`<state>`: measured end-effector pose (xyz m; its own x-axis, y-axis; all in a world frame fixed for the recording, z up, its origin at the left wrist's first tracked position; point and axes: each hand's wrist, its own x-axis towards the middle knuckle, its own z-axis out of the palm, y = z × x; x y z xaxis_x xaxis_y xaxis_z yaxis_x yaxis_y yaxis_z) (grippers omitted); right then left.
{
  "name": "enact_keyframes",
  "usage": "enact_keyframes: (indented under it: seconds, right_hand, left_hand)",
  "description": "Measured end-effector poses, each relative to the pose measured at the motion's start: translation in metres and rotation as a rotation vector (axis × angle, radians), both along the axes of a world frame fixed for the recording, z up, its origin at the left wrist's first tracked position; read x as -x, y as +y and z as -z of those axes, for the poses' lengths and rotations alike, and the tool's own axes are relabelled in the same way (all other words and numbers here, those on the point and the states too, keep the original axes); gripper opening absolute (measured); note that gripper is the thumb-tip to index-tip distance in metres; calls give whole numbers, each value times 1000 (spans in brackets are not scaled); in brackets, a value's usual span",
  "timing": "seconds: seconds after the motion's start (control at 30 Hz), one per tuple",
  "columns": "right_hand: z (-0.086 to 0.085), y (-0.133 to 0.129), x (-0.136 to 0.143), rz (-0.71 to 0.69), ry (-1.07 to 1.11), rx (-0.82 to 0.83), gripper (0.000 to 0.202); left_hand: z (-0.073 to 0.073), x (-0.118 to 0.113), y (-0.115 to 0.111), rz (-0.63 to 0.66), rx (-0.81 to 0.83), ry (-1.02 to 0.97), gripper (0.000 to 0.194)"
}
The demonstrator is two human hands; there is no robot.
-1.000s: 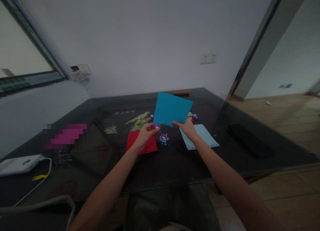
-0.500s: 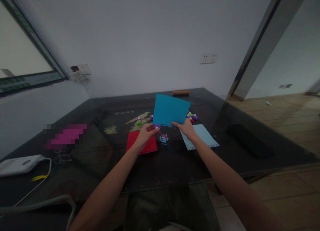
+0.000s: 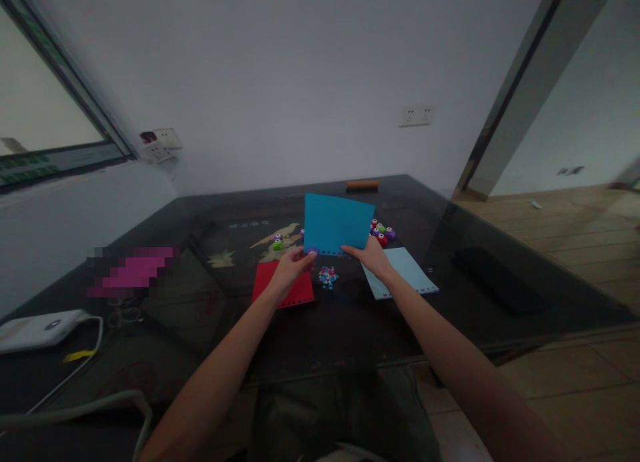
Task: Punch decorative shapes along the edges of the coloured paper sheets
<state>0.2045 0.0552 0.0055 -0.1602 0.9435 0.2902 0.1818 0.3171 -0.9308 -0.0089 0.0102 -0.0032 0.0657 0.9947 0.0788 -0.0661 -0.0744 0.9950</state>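
A sheet of blue paper [image 3: 337, 221] with a row of small holes along its near edge is raised above the table. My right hand [image 3: 371, 254] pinches its near right edge. A small purple craft punch [image 3: 313, 251] is in my left hand [image 3: 291, 267], at the sheet's near left corner. Whether the paper sits in the punch's slot is too small to tell. Below lies a little heap of pink, white and blue paper cutouts [image 3: 328, 277]. Red paper [image 3: 285, 294] lies under my left hand, and light blue paper [image 3: 400, 272] near my right wrist; both have punched near edges.
Several more punches [image 3: 383, 233] stand behind my right hand; a purple and a green one [image 3: 278, 242] stand left. A dark flat case [image 3: 500, 280] lies right, a brown stick-like object [image 3: 363, 185] by the wall. A white device [image 3: 45, 332] with a cable is left.
The blue sheet has shifted slightly left and down, its left corner now meeting the purple punch. My left hand stays almost in place.
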Motion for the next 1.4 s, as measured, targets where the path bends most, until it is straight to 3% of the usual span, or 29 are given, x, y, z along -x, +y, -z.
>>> enact_keyframes:
  seconds: [0.63,1.0,1.4]
  right_hand:
    - [-4,-6,5,-64,114,57,38]
    - [7,2,3,-92,110,66,43]
    - [-2,-4,4,-105,94,48,39]
  left_hand:
    - [-2,0,0,17,26,-100,31]
    - [-2,0,-1,12,24,-99,30]
    - [1,1,2,15,-8,-37,30]
